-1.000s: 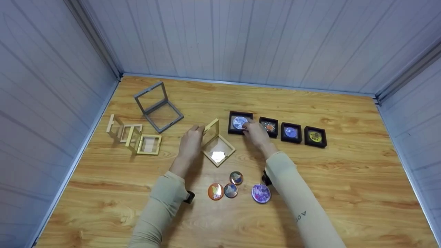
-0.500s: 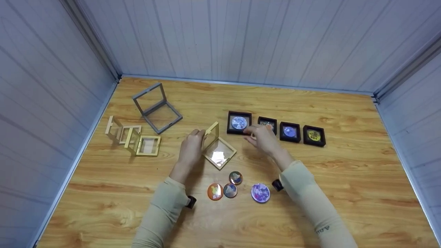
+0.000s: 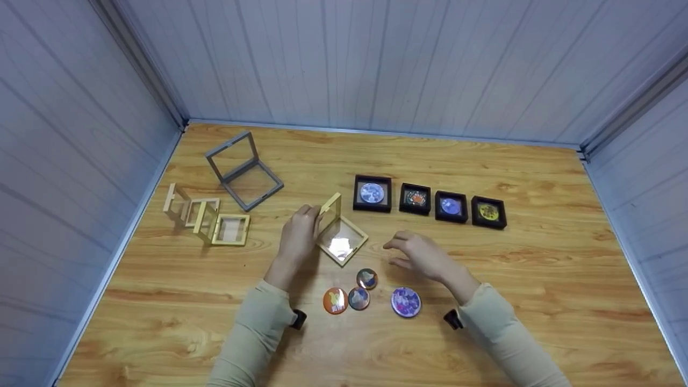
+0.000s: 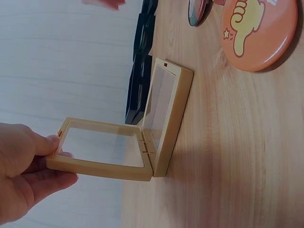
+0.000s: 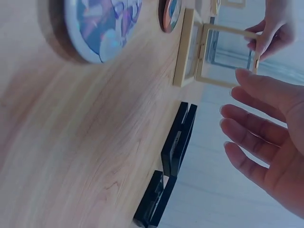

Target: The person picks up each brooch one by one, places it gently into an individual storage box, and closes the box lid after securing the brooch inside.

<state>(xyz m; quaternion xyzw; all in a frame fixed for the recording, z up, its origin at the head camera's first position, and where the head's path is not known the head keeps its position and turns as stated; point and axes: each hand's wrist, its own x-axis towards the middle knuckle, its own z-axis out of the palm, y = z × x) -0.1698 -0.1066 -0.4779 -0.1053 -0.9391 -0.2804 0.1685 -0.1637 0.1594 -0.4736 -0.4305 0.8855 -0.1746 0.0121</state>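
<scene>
My left hand pinches the raised lid of a small tan display case, which stands open at mid-table. To the right of that case my right hand hovers with straight spread fingers, holding nothing. Just in front of it lies a purple round badge. An orange badge and two smaller badges lie in front of the case. The right wrist view also shows the left hand on the lid.
A row of several closed black cases, each holding a badge, stands behind the right hand. A grey open case and two tan open cases sit at the back left. Walls enclose three sides of the wooden table.
My right hand has drawn back from the leftmost black case toward me and now hovers beside the tan case. My left hand has stayed on the lid.
</scene>
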